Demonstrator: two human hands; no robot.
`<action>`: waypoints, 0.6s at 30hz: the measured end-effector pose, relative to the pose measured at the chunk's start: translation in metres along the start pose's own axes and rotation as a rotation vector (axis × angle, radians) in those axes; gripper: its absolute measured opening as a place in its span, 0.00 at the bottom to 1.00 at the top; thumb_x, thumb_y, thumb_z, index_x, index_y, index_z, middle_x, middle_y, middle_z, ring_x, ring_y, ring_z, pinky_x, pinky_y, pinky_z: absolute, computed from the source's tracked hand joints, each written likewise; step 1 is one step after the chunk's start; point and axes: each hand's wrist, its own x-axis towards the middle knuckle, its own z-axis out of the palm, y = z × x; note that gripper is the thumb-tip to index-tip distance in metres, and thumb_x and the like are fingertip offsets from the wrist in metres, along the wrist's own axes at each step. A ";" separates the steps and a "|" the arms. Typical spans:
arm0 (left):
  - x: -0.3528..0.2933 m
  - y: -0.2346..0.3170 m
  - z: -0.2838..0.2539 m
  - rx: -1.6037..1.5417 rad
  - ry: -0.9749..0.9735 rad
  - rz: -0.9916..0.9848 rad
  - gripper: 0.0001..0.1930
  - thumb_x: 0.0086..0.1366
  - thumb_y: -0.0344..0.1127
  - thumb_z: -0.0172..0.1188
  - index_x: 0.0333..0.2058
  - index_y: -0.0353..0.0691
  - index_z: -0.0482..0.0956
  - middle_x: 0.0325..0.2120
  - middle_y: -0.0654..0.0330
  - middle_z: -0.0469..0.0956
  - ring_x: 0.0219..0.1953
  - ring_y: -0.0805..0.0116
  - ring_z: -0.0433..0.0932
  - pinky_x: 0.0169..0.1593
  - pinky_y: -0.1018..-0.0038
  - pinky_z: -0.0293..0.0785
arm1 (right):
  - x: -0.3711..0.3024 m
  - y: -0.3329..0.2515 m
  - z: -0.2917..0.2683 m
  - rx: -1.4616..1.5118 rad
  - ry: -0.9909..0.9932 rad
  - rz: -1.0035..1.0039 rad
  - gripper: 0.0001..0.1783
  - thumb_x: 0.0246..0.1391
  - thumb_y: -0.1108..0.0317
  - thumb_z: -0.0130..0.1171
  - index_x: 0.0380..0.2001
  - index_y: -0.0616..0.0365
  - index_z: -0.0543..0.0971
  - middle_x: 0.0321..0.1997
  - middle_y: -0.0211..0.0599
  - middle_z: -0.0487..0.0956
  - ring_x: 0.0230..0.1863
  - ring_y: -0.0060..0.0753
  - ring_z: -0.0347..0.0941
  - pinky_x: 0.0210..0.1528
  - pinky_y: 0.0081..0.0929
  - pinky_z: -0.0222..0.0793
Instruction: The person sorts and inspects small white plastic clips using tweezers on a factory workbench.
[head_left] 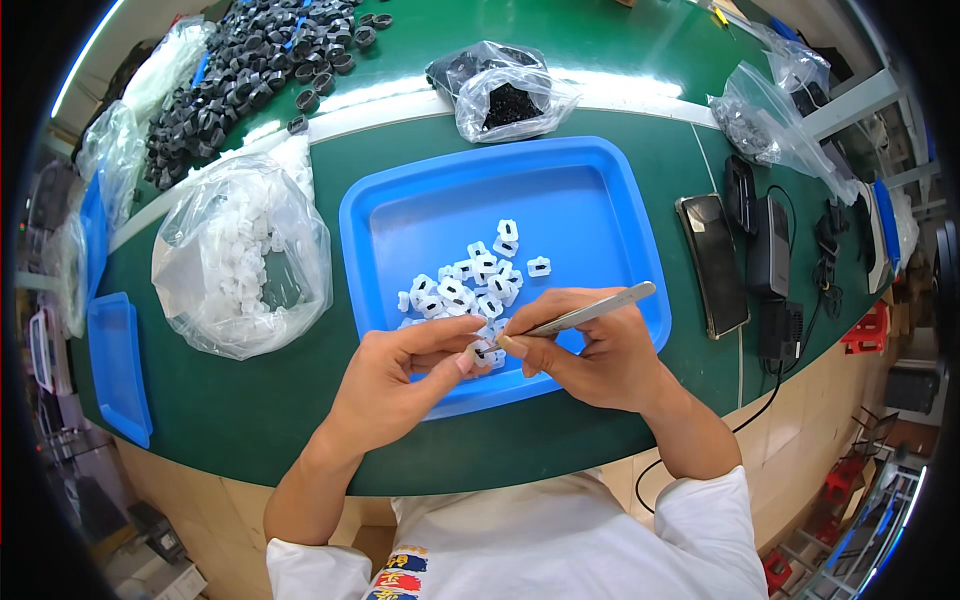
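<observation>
My left hand [400, 375] pinches a small white plastic part [482, 357] between thumb and fingers, over the near edge of a blue tray [400, 195]. My right hand [590, 350] grips metal tweezers [590, 311], their handle pointing up to the right. The tweezers' tip meets the part in my left hand; whether it grips anything there is too small to tell. Beyond my hands, a pile of similar white parts [455, 291] lies in the tray, several with black centres. One such part [539, 266] sits apart to the right of the pile.
Left of the tray, a clear bag [300, 270] holds more white pieces. Behind it stands an open bag [512, 106] of tiny black pieces. Black rings [240, 75] are heaped at the far left. A phone [712, 262] and a black adapter [767, 245] with cables lie right.
</observation>
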 end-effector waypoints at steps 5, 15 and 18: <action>0.000 0.002 0.001 -0.024 -0.023 -0.004 0.15 0.60 0.20 0.52 0.47 0.27 0.71 0.40 0.49 0.76 0.41 0.64 0.78 0.46 0.68 0.77 | 0.000 -0.002 -0.002 -0.003 -0.016 0.044 0.05 0.47 0.76 0.61 0.29 0.66 0.77 0.23 0.37 0.78 0.21 0.24 0.75 0.23 0.19 0.72; 0.001 0.007 0.005 -0.107 0.015 -0.028 0.13 0.58 0.21 0.55 0.44 0.26 0.73 0.37 0.49 0.77 0.39 0.64 0.78 0.44 0.69 0.78 | 0.002 -0.001 -0.006 0.150 -0.018 0.123 0.05 0.50 0.75 0.59 0.30 0.67 0.77 0.22 0.36 0.77 0.22 0.23 0.75 0.26 0.19 0.73; 0.001 0.006 0.005 -0.098 0.036 -0.019 0.12 0.58 0.21 0.56 0.41 0.26 0.75 0.35 0.49 0.78 0.38 0.63 0.79 0.43 0.70 0.78 | 0.002 -0.001 -0.007 0.157 -0.026 0.115 0.06 0.50 0.76 0.59 0.30 0.68 0.77 0.23 0.37 0.77 0.23 0.23 0.75 0.25 0.18 0.73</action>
